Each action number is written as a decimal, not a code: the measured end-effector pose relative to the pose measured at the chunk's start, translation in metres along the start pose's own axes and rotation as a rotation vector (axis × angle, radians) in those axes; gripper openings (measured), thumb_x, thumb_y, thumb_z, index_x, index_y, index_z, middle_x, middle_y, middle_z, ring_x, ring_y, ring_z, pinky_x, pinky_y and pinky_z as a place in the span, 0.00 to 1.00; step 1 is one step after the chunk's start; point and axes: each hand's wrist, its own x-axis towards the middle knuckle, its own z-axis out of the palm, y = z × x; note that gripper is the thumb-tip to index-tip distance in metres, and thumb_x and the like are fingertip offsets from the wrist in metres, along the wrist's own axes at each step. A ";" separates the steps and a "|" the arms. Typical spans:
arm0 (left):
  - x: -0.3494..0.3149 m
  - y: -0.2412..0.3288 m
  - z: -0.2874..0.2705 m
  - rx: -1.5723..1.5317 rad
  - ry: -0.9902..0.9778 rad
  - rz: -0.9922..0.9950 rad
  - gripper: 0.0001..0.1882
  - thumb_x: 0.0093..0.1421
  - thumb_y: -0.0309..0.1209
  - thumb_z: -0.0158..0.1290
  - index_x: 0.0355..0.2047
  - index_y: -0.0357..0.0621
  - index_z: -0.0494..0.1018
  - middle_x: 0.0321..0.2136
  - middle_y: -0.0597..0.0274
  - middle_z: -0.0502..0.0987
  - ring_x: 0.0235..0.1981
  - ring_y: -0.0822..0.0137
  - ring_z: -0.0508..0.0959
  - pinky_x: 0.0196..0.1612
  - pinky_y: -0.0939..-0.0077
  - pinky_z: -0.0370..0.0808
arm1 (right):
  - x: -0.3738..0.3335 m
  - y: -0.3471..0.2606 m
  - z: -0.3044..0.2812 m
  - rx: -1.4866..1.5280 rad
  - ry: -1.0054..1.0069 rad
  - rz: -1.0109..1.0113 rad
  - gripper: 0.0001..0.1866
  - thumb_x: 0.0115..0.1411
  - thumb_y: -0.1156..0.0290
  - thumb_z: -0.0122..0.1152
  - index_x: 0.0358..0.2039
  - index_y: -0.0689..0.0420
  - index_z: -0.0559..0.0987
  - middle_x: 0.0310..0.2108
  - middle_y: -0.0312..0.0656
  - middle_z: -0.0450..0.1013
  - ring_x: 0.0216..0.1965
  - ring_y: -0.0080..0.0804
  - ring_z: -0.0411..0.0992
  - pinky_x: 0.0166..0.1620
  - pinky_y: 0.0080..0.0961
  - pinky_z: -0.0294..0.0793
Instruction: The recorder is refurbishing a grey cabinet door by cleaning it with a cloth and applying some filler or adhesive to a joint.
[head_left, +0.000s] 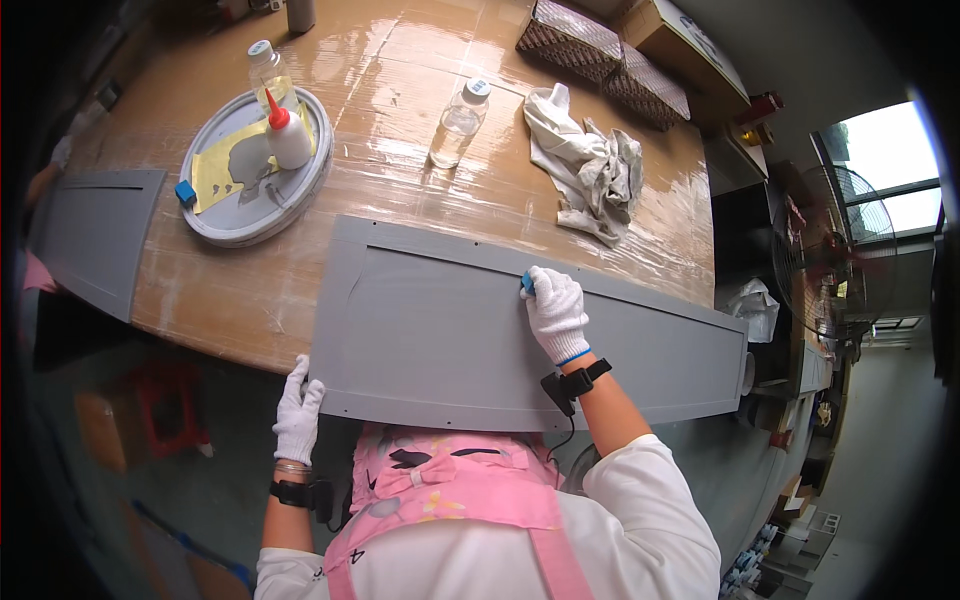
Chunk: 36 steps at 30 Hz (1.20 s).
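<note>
A long grey panel [450, 340] with a raised border lies in front of me, its near edge reaching past the table toward my body. My right hand [556, 312], in a white knitted glove, pinches a small blue block [527, 283] against the panel near its far border. At the panel's left edge is my left hand [297, 412], gloved the same way. Its thumb and fingers close on the near-left corner; the fingertips are partly hidden.
On the plastic-covered table [390, 120] stand a round lid [225, 235] with a red-tipped glue bottle [289, 140] and another blue block [186, 193], a clear bottle [458, 128] and a crumpled cloth [590, 165]. Another person's grey panel [100, 230] is at left. A fan [835, 250] stands right.
</note>
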 end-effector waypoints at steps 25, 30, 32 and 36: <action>-0.017 0.083 0.028 0.817 0.288 0.260 0.29 0.61 0.29 0.58 0.62 0.42 0.65 0.57 0.55 0.70 0.59 0.60 0.69 0.63 0.67 0.64 | -0.008 0.025 -0.060 1.278 -0.059 1.064 0.16 0.67 0.63 0.58 0.49 0.61 0.74 0.35 0.38 0.74 0.32 0.21 0.70 0.35 0.20 0.72; -0.011 0.150 0.117 0.284 -0.010 0.466 0.41 0.60 0.42 0.61 0.68 0.38 0.56 0.60 0.49 0.67 0.61 0.57 0.68 0.64 0.61 0.66 | 0.026 -0.053 -0.043 2.167 -0.602 0.910 0.30 0.67 0.41 0.48 0.50 0.57 0.73 0.41 0.42 0.77 0.37 0.26 0.72 0.39 0.23 0.73; -0.013 0.170 0.161 0.113 -0.118 0.458 0.42 0.61 0.42 0.62 0.68 0.38 0.55 0.60 0.49 0.66 0.61 0.59 0.68 0.63 0.62 0.66 | 0.027 -0.081 -0.050 2.210 -0.700 0.817 0.34 0.65 0.36 0.47 0.48 0.58 0.74 0.36 0.40 0.76 0.34 0.25 0.73 0.35 0.25 0.77; -0.008 0.170 0.217 -0.395 -0.088 0.099 0.25 0.65 0.29 0.57 0.59 0.35 0.63 0.51 0.56 0.73 0.51 0.66 0.75 0.57 0.74 0.72 | 0.021 -0.047 -0.065 1.873 -0.990 0.757 0.28 0.69 0.44 0.47 0.43 0.59 0.78 0.30 0.37 0.74 0.31 0.27 0.73 0.33 0.24 0.76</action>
